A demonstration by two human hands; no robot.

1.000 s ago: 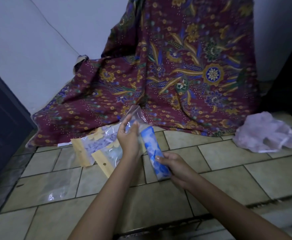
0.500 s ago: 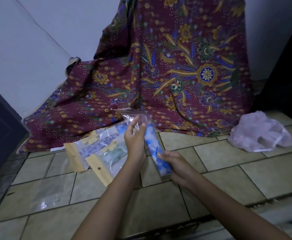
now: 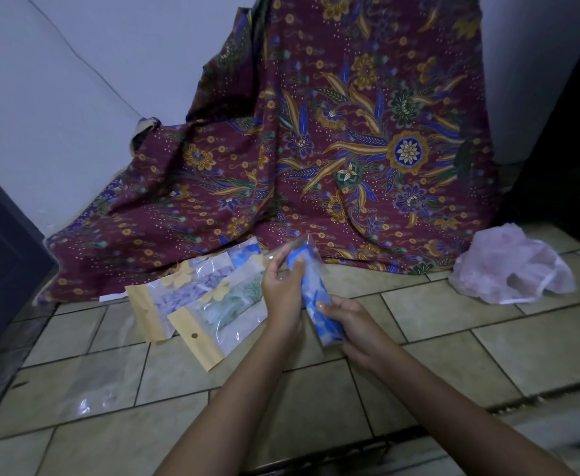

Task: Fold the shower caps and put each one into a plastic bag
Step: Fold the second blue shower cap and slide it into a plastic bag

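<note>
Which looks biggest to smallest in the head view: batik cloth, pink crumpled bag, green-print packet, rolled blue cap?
1. batik cloth, by far the largest.
2. pink crumpled bag and green-print packet: these look alike in size, so they are not ranked.
3. rolled blue cap, the smallest.

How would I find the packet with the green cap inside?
Start at the maroon flowered cloth against the wall, then look down to the tiled floor at its left. The green packet lies nearest you there, overlapping the lilac packet; only its filling is green.
</note>
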